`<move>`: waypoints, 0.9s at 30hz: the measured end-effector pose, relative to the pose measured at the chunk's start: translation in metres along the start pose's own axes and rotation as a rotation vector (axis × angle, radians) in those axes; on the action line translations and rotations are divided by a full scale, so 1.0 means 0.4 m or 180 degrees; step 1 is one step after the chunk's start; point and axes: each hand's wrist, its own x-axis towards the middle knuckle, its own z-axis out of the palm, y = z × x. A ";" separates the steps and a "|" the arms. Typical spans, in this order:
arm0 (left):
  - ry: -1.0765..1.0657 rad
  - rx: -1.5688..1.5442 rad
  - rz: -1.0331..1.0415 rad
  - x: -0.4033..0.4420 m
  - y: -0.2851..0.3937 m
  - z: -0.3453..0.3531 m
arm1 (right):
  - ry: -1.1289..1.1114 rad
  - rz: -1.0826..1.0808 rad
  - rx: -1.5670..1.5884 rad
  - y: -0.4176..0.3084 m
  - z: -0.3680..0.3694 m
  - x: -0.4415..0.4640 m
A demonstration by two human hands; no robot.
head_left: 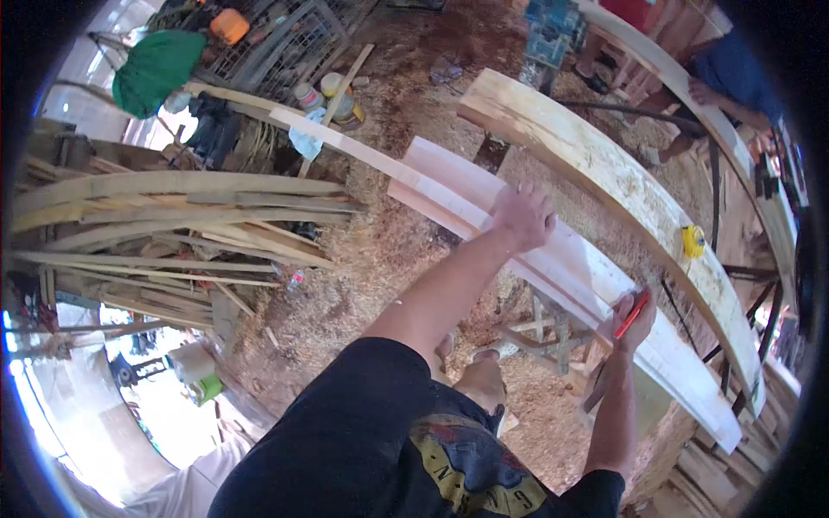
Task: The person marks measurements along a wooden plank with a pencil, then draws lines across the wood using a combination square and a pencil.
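Note:
A long pale board [596, 263] runs diagonally from the upper middle to the lower right. A thin wooden strip [371, 155] lies along it and extends past its upper left end. My left hand [522, 217] is on the board near its middle, its fingers curled over the far edge. Farther down the board, my right hand [635, 325] is closed around a slim red tool [632, 314]; its tip is too small to make out.
Beyond the board lies a thick curved beam [587, 155] with a yellow tape measure [692, 241] on it. Curved planks [173, 216] are stacked at left. Another person's arm [725, 102] is at upper right. Wood shavings [319, 319] cover the floor.

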 end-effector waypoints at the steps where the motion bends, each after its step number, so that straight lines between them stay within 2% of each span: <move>1: -0.0138 -0.0022 -0.0047 -0.003 0.008 -0.025 | 0.0002 0.0024 -0.0006 -0.003 -0.001 -0.002; 2: -0.0277 -0.0055 -0.0097 -0.009 0.009 -0.043 | -0.0078 -0.0001 0.0068 0.008 0.000 -0.003; 5: 0.0034 -0.0078 -0.0132 -0.008 0.003 -0.006 | -0.0208 0.0258 0.0142 0.033 0.009 -0.004; 10: 0.0043 -0.0423 -0.0053 -0.009 -0.017 -0.007 | -0.0222 0.0110 -0.0229 0.073 0.009 -0.003; 12: 0.0105 -0.0521 -0.0046 -0.007 -0.016 0.005 | -0.0364 0.0417 -0.0075 0.080 0.005 0.004; 15: 0.0235 -0.0560 -0.0060 -0.010 -0.015 0.013 | -0.0422 0.0384 -0.0382 0.055 -0.005 0.014; 16: 0.0185 -0.0562 -0.0022 -0.009 -0.017 0.013 | -0.0502 0.0688 -0.0171 0.044 -0.010 0.010; 20: 0.0299 -0.0583 0.0011 -0.016 -0.014 0.009 | -0.0479 0.0683 0.0080 0.016 -0.015 0.008; 22: 0.0097 -0.0526 0.0109 -0.014 -0.020 0.006 | -0.0324 0.0520 0.0249 0.057 0.002 0.003; 23: -0.0011 -0.0512 0.0191 -0.012 -0.019 0.004 | -0.0363 0.0474 0.0878 0.087 0.014 0.005; 25: -0.0341 -0.0706 0.0031 -0.010 -0.027 -0.020 | -0.0453 0.1141 0.2695 0.197 0.038 -0.010; 26: -0.0532 -0.0814 0.0011 -0.004 -0.035 -0.029 | -0.0082 0.0609 0.2068 0.163 0.058 -0.019; 27: -0.0735 -0.0915 0.0026 0.006 -0.032 -0.024 | -0.0041 0.0681 0.1548 0.102 0.056 -0.015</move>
